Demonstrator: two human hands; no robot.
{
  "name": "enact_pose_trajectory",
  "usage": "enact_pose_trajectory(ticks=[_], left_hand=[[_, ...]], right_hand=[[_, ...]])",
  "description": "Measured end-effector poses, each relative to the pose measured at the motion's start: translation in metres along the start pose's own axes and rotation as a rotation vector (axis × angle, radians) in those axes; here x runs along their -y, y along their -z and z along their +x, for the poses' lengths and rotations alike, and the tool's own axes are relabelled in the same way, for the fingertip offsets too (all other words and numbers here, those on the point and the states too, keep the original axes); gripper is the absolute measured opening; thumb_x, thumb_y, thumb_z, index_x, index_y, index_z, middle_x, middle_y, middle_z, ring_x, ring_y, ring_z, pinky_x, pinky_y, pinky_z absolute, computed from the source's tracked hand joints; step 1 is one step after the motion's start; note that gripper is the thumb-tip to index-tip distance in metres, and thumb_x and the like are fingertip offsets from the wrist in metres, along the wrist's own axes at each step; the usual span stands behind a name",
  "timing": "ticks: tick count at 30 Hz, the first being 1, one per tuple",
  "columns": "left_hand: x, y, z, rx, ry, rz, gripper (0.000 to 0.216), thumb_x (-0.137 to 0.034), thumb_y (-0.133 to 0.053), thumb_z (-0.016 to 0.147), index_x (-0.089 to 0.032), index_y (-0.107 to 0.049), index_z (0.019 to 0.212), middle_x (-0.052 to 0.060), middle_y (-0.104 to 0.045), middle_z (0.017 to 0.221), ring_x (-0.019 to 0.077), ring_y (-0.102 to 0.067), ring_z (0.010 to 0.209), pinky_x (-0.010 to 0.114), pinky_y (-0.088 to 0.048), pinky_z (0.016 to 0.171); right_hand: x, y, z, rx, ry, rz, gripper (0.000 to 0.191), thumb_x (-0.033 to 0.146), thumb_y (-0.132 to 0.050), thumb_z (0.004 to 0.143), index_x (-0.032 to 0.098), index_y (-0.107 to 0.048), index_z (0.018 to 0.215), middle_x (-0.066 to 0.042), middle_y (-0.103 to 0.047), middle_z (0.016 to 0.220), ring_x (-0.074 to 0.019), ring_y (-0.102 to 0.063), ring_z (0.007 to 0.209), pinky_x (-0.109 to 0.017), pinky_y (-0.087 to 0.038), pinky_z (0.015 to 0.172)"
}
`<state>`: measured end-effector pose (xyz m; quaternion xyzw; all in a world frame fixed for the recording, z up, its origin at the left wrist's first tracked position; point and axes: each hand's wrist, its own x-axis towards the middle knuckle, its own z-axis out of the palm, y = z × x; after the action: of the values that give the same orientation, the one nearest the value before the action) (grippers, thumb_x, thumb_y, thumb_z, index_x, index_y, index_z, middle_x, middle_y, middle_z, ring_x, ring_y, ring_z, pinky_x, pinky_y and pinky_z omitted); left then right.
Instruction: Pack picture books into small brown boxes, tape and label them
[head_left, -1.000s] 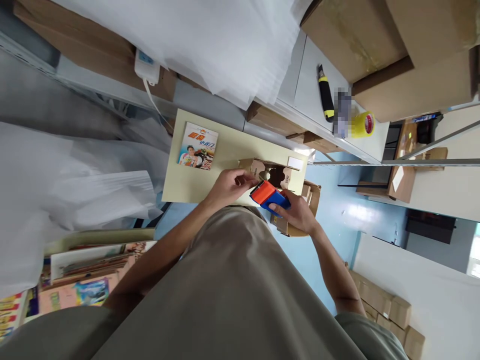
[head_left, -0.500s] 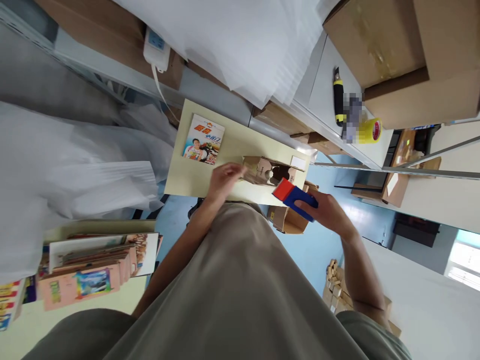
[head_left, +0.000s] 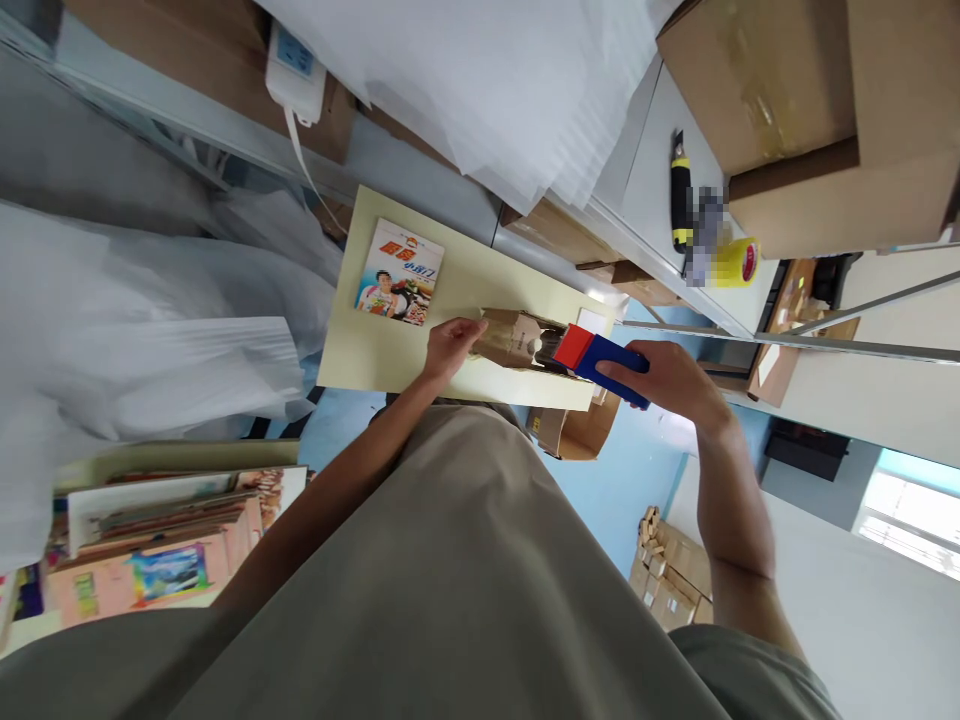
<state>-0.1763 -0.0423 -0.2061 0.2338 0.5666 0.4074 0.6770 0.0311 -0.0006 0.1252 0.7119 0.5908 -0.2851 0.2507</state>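
Observation:
A small open cardboard box lies on the pale yellow board in front of me. My left hand is closed, fingertips pinching the box's left end. A flat blue-and-red box is in my right hand, thumb on the near face and the other fingers largely out of sight behind. Its red end is at the right part of the cardboard box's opening; how far inside it reaches I cannot tell. A booklet with a colourful printed cover lies on the board left of my left hand.
On the right shelf are a black-and-yellow utility knife and yellow tape. White wrapping sheets overhang the far side. An open carton stands below the board's right end. Printed boxes are stacked at lower left.
My right hand has brought the blue-and-red box up to the cardboard box's opening, its red end now there. My left hand has closed onto the cardboard box's left end.

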Motion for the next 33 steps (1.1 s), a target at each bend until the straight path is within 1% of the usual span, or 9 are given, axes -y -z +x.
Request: enact_pose_trajectory(ticks=[3,7,15,19,25,26,28,31,33], left_hand=[[0.014,-0.009,0.002,-0.030,-0.063,0.122,0.034,-0.052,-0.081,0.091,-0.021,-0.073,0.080,0.003,-0.076,0.080,0.0157,-0.063,0.074,0.028,-0.047,0.074],[0.024,-0.018,0.004,-0.056,-0.114,0.233,0.020,-0.039,-0.076,0.096,-0.020,-0.074,0.087,0.003,-0.077,0.085,0.0153,-0.063,0.072,0.028,-0.045,0.075],[0.037,-0.036,0.001,-0.040,-0.147,0.210,0.022,-0.041,-0.073,0.100,-0.021,-0.073,0.092,0.004,-0.078,0.088,0.0173,-0.064,0.074,0.029,-0.045,0.077],[0.053,-0.043,0.005,-0.098,-0.210,0.314,0.023,-0.043,-0.070,0.103,-0.022,-0.071,0.095,0.005,-0.078,0.099,0.0190,-0.068,0.080,0.031,-0.051,0.083],[0.074,-0.025,0.009,-0.093,-0.205,0.447,0.021,-0.043,-0.068,0.105,-0.022,-0.068,0.108,0.010,-0.077,0.113,0.0203,-0.072,0.086,0.034,-0.058,0.087],[0.072,-0.021,0.006,-0.058,-0.253,0.434,0.029,-0.047,-0.070,0.104,-0.021,-0.068,0.118,0.012,-0.076,0.120,0.0220,-0.074,0.094,0.035,-0.059,0.090],[0.060,-0.018,-0.002,0.045,-0.413,0.421,0.068,-0.059,-0.081,0.096,-0.019,-0.059,0.146,0.018,-0.069,0.144,0.0300,-0.073,0.122,0.042,-0.060,0.103],[0.026,-0.023,-0.013,0.249,-0.677,0.495,0.134,-0.075,-0.097,0.073,-0.019,-0.031,0.175,0.026,-0.042,0.176,0.0448,-0.047,0.161,0.057,-0.046,0.128],[0.001,-0.033,-0.016,0.365,-0.771,0.560,0.140,-0.076,-0.096,0.074,-0.021,-0.024,0.180,0.025,-0.036,0.182,0.0474,-0.037,0.167,0.061,-0.038,0.134]], right_hand=[[0.008,-0.004,0.013,-0.010,0.013,-0.033,0.062,0.084,-0.068,0.094,0.026,-0.065,0.074,-0.004,-0.069,0.065,-0.0212,-0.063,0.061,-0.036,-0.039,0.059],[0.013,-0.011,0.019,-0.038,0.042,-0.063,0.064,0.086,-0.067,0.094,0.026,-0.063,0.073,-0.003,-0.068,0.065,-0.0205,-0.060,0.059,-0.036,-0.039,0.059],[0.012,-0.007,0.012,-0.033,0.004,-0.102,0.059,0.081,-0.066,0.098,0.025,-0.066,0.076,-0.005,-0.068,0.066,-0.0209,-0.059,0.061,-0.036,-0.037,0.060],[0.017,-0.007,0.010,-0.024,-0.010,-0.111,0.059,0.080,-0.065,0.099,0.024,-0.068,0.082,-0.004,-0.069,0.068,-0.0202,-0.061,0.063,-0.034,-0.038,0.062],[0.017,-0.009,0.006,-0.031,-0.004,-0.154,0.057,0.078,-0.064,0.100,0.023,-0.070,0.088,-0.004,-0.072,0.076,-0.0197,-0.063,0.069,-0.033,-0.038,0.065],[0.016,-0.010,0.005,-0.034,0.000,-0.161,0.057,0.078,-0.063,0.100,0.023,-0.070,0.088,-0.004,-0.072,0.076,-0.0197,-0.063,0.069,-0.033,-0.038,0.065],[0.014,-0.012,0.004,-0.027,0.000,-0.173,0.058,0.079,-0.063,0.101,0.023,-0.070,0.089,-0.004,-0.073,0.076,-0.0198,-0.063,0.068,-0.033,-0.038,0.065],[0.016,-0.014,0.003,-0.018,0.003,-0.179,0.058,0.079,-0.063,0.101,0.022,-0.072,0.092,-0.005,-0.074,0.078,-0.0204,-0.064,0.069,-0.033,-0.038,0.065],[0.018,-0.014,0.002,-0.019,0.019,-0.182,0.058,0.078,-0.063,0.101,0.022,-0.075,0.096,-0.005,-0.076,0.080,-0.0210,-0.066,0.071,-0.033,-0.039,0.066]])
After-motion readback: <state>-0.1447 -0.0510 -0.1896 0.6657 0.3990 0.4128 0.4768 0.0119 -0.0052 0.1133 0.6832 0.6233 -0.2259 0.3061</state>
